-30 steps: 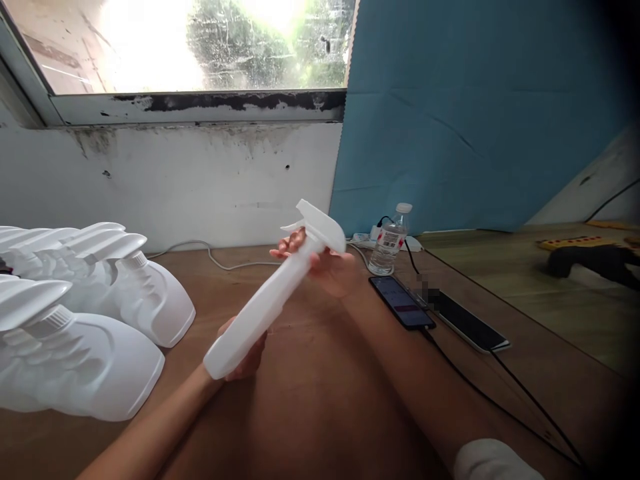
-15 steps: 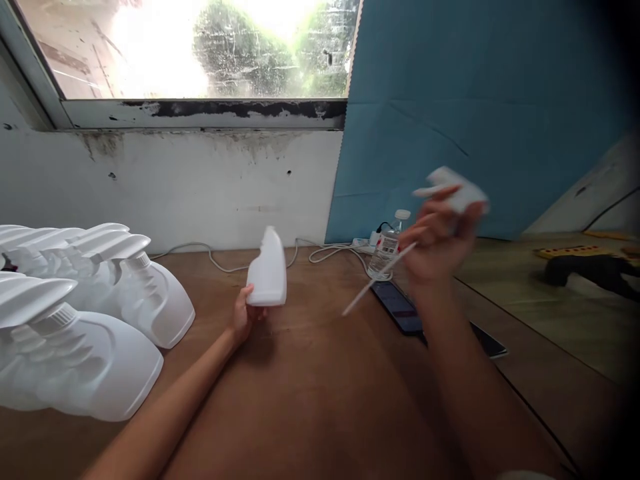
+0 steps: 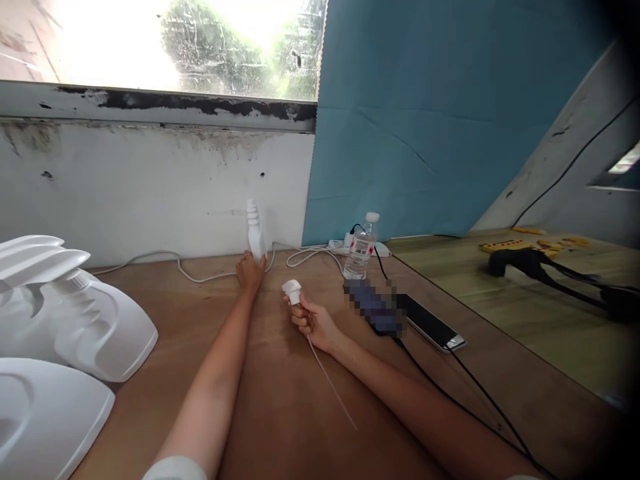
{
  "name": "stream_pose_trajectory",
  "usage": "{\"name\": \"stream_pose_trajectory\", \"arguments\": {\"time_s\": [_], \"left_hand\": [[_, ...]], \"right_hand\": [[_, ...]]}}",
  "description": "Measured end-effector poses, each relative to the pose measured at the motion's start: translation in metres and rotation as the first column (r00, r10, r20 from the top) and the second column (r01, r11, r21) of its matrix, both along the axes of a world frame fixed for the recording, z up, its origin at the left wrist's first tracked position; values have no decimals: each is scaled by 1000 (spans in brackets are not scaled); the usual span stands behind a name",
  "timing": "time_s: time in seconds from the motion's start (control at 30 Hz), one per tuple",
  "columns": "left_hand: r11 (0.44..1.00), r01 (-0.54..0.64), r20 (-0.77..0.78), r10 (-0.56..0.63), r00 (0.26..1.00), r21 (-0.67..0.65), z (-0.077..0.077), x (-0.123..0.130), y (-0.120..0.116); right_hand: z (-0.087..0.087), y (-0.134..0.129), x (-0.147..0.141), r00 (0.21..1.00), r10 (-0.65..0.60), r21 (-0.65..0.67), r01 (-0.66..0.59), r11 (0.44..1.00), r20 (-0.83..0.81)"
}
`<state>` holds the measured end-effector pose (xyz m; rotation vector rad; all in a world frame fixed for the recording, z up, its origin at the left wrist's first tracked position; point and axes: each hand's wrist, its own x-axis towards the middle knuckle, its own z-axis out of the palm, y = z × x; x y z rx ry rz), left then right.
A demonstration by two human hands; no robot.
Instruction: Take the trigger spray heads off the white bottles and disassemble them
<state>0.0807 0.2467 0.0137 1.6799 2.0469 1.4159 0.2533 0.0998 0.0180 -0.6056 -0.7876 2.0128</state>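
Near the wall my left hand [image 3: 249, 272] is wrapped round the lower part of a white spray bottle body [image 3: 256, 230], its ridged neck pointing up. Closer to me, my right hand [image 3: 316, 321] grips a white trigger sprayer head [image 3: 292, 291] by its collar side. From under that hand a thin dip tube [image 3: 333, 385] slants down toward the front right, its end free over the table. The sprayer and the bottle are apart, with the sprayer lower and to the right.
Several white spray bottles with heads [image 3: 95, 320] stand at the left. To the right are a clear water bottle [image 3: 361, 250], a blurred-out phone [image 3: 375, 308], another phone [image 3: 433, 323] and black cables. A white cord [image 3: 190, 277] runs along the wall; a black strap [image 3: 545, 270] lies farther right.
My right hand has come down and left with the sprayer, from up by the blue sheet to above the table. The bottle in my left hand has turned edge-on. The view has shifted right.
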Motion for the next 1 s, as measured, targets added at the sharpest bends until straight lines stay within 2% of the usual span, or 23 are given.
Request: {"name": "stream_pose_trajectory", "arguments": {"time_s": [0.2,0.4,0.5,0.57,0.63,0.77,0.83,0.87,0.93,1.0], "left_hand": [[998,9,-121,-16,993,-57,-3,9,18],[997,68,-45,-69,997,-31,3,5,4],[993,117,80,-118,990,15,7,2,-14],[977,209,182,-211,960,31,6,4,-32],[935,352,284,-347,894,33,2,9,-56],[801,595,446,-554,703,58,-6,15,-111],[760,646,511,-586,629,77,-8,13,-130],[749,657,545,-587,599,84,-8,12,-136],[745,660,620,-564,546,96,-10,8,-141],[757,642,688,-529,497,118,-11,5,-139]], "right_hand": [[0,-2,0,993,-53,52,48,997,101],[-2,-5,-2,969,-129,128,104,986,209],[-2,-6,-4,947,-173,206,118,971,271],[-4,-7,-8,922,-213,271,126,954,323],[-7,-7,-12,885,-273,348,138,927,377],[-9,-8,-12,804,-389,502,132,855,450],[-8,-10,-7,719,-456,618,47,785,524],[-7,-11,-3,637,-506,675,-33,737,582],[-4,-11,8,408,-624,733,-204,649,667],[-2,-7,22,223,-700,732,-272,624,679]]}}
